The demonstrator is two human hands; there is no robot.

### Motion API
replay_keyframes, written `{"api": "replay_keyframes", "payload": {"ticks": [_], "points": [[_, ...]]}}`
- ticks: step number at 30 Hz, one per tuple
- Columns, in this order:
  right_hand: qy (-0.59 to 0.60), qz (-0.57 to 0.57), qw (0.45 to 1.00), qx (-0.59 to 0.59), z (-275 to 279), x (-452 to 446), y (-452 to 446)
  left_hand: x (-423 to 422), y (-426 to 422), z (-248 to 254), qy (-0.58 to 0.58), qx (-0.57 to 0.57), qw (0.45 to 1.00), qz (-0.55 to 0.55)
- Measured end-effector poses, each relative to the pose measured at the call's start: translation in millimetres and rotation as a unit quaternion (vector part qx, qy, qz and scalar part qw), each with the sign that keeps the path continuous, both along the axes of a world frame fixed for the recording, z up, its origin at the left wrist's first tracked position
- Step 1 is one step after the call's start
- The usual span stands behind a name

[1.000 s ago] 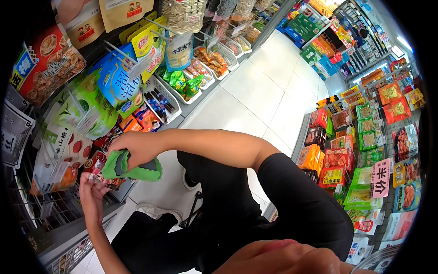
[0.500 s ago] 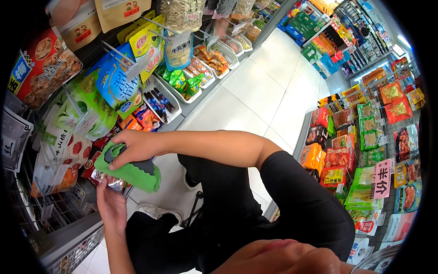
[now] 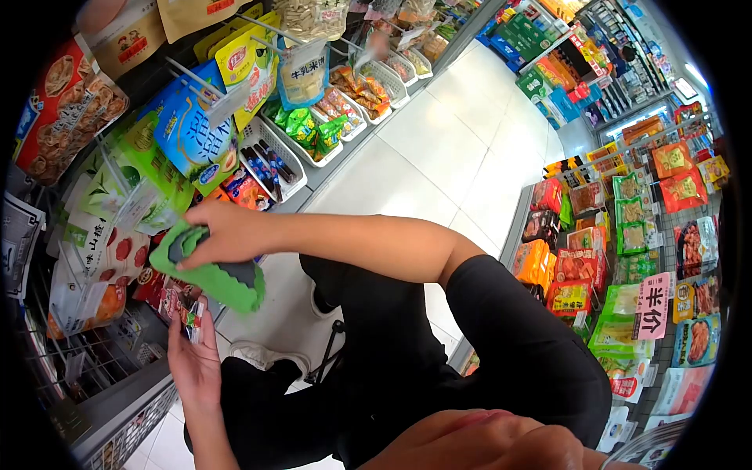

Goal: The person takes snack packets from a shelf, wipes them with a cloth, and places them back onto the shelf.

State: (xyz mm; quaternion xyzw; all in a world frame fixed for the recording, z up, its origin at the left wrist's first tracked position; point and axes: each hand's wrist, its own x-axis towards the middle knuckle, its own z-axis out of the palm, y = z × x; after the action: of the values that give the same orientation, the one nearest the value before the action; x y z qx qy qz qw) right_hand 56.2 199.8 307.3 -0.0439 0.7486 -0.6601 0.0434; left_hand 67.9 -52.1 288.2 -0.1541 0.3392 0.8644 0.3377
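Observation:
My right hand [image 3: 231, 233] grips a green cloth [image 3: 219, 286] with a dark grey side, bunched under the fingers and hanging down. Below it my left hand [image 3: 194, 356] holds a small, shiny snack packet [image 3: 188, 313] between thumb and fingers, palm turned up. The packet's print is too small to read. The cloth is just above the packet; whether they touch I cannot tell. Behind both hands, red snack packets [image 3: 149, 286] sit on the low shelf, partly hidden by the cloth.
Hanging snack bags [image 3: 196, 129] on metal hooks crowd the left shelf. White plastic baskets [image 3: 294, 184] of small packets line its lower edge. A second rack [image 3: 627, 258] with packaged foods stands to the right, across the tiled aisle [image 3: 439, 149]. My knees are close below the arms.
The cloth in my right hand has shifted slightly up and left, uncovering more of the packet. My left hand has turned the packet more upright and spread its fingers around it.

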Motion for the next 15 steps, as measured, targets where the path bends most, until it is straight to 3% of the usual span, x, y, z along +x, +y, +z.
{"api": "replay_keyframes", "payload": {"ticks": [3,5,9,15], "points": [[-0.029,-0.064,0.997,-0.034,-1,-5,5,4,0,-32,-0.084,-0.027,0.996,-0.030],[-0.013,-0.048,0.999,-0.017,-10,-9,8,11,1,-37,-0.121,-0.076,0.988,-0.066],[-0.012,-0.044,0.999,0.027,-4,-7,10,-7,-11,-26,0.003,-0.078,0.997,-0.022],[0.039,-0.059,0.998,0.003,-20,-13,8,12,-4,-44,-0.014,-0.113,0.992,-0.055]]}}
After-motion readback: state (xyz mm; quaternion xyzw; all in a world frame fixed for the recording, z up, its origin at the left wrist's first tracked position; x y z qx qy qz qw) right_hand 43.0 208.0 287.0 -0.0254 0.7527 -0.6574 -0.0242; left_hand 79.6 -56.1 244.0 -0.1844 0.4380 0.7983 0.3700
